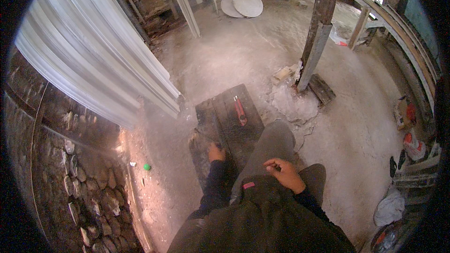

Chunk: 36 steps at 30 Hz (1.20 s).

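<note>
Head view: The left hand is at the left part of the dark wooden board; its fingertips are hidden, so whether it grasps anything cannot be told. The right hand is over the lap, fingers loosely bent, released, with nothing visible in it. The red knife lies on the board, beyond both hands. Long white panels stand at left; a post stands ahead, right of the board.
</note>
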Each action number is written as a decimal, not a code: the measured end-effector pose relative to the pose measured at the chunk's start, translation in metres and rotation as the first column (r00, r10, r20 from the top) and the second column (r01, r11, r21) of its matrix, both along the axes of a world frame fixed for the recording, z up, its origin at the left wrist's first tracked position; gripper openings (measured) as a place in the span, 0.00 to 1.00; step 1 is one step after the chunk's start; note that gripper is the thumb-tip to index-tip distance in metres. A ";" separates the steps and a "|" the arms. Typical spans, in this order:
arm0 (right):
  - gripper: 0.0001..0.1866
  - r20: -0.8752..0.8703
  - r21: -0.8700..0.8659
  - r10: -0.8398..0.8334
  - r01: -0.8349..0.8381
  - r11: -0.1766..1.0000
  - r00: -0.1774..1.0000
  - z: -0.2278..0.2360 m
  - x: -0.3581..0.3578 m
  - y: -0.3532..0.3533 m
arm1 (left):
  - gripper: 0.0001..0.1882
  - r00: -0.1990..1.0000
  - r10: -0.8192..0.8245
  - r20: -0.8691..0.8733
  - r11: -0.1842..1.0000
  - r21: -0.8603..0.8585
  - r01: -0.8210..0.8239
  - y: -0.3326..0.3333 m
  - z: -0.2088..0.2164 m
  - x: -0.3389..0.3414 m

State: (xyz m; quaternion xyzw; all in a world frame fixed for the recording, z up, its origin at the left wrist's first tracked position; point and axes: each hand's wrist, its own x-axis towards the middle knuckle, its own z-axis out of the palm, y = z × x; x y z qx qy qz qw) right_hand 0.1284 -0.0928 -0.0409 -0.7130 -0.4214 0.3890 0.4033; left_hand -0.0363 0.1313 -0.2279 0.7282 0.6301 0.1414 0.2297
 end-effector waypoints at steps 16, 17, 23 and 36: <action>0.10 -0.004 0.027 0.038 -0.038 0.999 0.999 0.000 -0.003 0.001 | 0.14 0.672 0.131 0.729 0.978 -0.206 0.032 -0.025 0.117 -0.021; 0.10 -0.018 0.048 0.051 -0.050 0.998 0.999 0.002 -0.004 0.003 | 0.13 0.609 0.166 0.775 0.961 -0.266 0.076 -0.032 0.134 -0.017; 0.11 -0.099 0.252 -0.020 0.045 0.967 0.995 0.031 -0.018 0.020 | 0.10 0.411 0.156 0.898 0.828 -0.346 0.441 -0.068 0.169 0.014; 0.05 -0.243 0.218 -0.150 0.204 0.954 0.959 0.041 -0.010 0.006 | 0.09 0.528 -0.011 0.849 0.704 -0.368 0.608 -0.112 0.222 0.037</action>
